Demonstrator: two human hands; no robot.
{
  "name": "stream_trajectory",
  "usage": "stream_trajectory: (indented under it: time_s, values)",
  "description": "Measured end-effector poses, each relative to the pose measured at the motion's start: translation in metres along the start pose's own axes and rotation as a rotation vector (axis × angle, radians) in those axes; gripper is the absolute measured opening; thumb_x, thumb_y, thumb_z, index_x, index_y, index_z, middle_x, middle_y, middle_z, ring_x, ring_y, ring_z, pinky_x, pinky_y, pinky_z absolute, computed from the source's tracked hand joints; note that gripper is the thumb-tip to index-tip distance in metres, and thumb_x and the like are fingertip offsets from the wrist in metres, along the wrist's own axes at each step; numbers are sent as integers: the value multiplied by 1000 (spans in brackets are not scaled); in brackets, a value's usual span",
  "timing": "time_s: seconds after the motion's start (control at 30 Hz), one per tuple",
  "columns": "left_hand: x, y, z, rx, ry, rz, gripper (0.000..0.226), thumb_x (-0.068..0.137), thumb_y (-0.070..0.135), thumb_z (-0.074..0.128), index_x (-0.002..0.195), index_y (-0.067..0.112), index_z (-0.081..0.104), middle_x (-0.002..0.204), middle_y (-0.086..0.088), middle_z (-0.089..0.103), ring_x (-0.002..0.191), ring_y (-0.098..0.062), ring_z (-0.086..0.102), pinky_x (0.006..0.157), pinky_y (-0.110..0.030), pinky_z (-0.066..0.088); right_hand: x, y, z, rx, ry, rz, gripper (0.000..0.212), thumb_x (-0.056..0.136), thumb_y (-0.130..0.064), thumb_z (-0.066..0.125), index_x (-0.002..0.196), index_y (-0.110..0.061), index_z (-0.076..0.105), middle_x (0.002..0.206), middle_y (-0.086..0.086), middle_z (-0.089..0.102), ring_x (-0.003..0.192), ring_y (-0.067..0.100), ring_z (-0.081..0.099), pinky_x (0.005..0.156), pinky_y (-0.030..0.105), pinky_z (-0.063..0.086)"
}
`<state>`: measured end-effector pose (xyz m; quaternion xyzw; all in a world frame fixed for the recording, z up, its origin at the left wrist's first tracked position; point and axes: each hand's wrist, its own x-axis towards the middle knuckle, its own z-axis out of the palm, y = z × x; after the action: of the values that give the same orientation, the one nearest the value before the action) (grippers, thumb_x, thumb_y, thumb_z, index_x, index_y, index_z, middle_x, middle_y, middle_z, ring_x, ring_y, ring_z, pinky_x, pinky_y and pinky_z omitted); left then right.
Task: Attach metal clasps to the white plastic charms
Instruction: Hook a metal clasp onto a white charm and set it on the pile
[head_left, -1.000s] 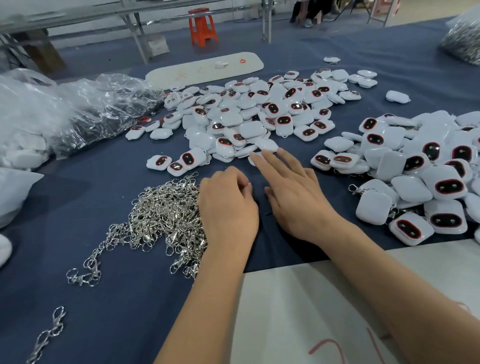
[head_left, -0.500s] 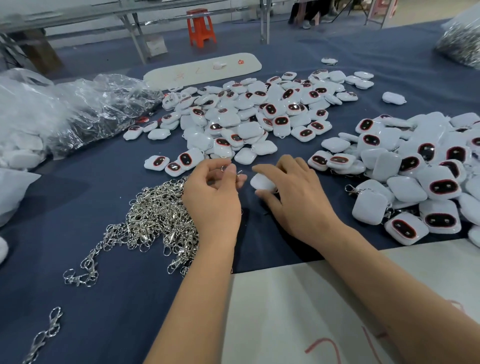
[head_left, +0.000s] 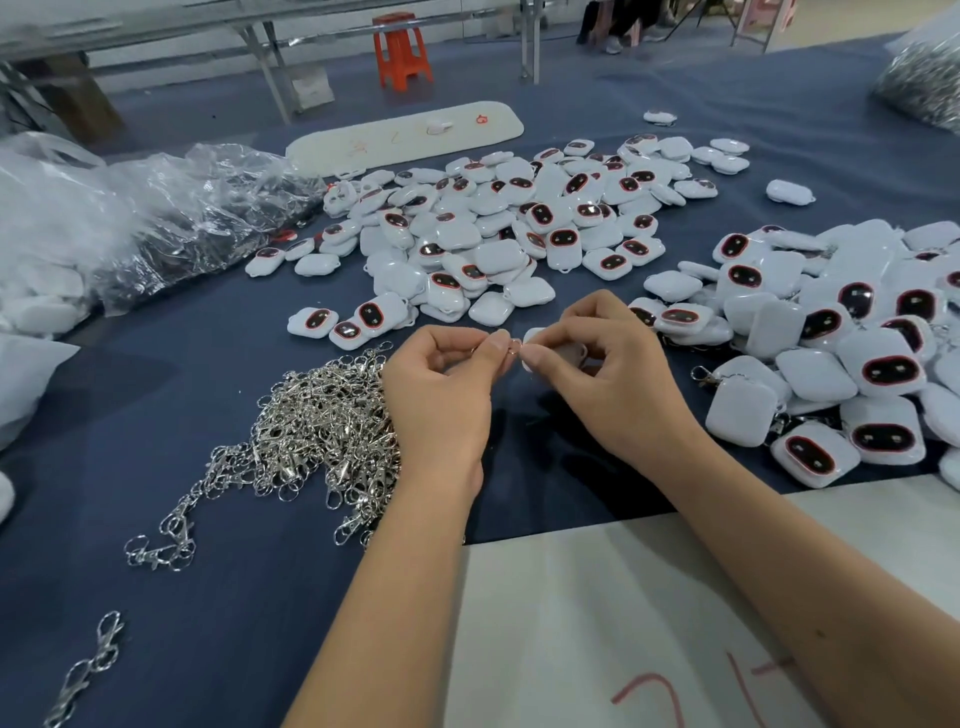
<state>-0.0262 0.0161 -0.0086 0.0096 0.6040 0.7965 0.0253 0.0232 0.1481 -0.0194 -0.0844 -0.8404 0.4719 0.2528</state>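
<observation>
light: even, soft, from overhead | shadows: faint under hands (head_left: 524, 384) | glare: on clasps (head_left: 311, 431), bags (head_left: 171, 213) | edges: wide-angle curving | focus: far background slightly soft

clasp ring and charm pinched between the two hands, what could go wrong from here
1. The left hand pinches the clasp ring only at its fingertips; it could slip and drop into the clasp pile just beneath, likely tangling.
2. The right hand mostly covers the white charm, so its loop is hidden; threading may miss.
3. The right forearm lies close to the finished charms; a careless sweep could scatter them.
</observation>
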Motion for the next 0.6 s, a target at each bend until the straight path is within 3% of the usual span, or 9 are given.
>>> stream_trajectory:
  time_s: [0.17,0.3,0.43,0.6]
  values:
    - [-2,-1,0,104,-58,34,14,80,0,83,81,6,70,78,-12,76,75,-22,74,80,-33,62,1,3,-3,54,10,60,5,87,-23,84,86,-22,79,96,-7,58,81,9,61,72,13,46]
    - [-2,-2,1,123,-82,59,16,79,1,84,78,10,71,73,-2,76,69,-11,71,68,-20,56,0,1,-5,102,-48,51,8,85,-23,86,87,-24,79,98,-5,60,79,12,60,70,15,46]
    - [-4,-4,4,133,-78,102,17,78,1,84,77,10,70,67,5,74,61,-1,67,60,-12,49,0,1,-6,45,-85,35,9,85,-26,86,87,-28,77,98,-5,59,69,2,52,67,13,41]
    - [-2,-2,2,50,-8,126,14,82,0,81,80,4,68,68,-8,75,64,-12,72,63,-18,54,2,4,-5,49,-12,91,7,89,-26,82,87,-25,75,95,2,63,77,16,60,72,23,46]
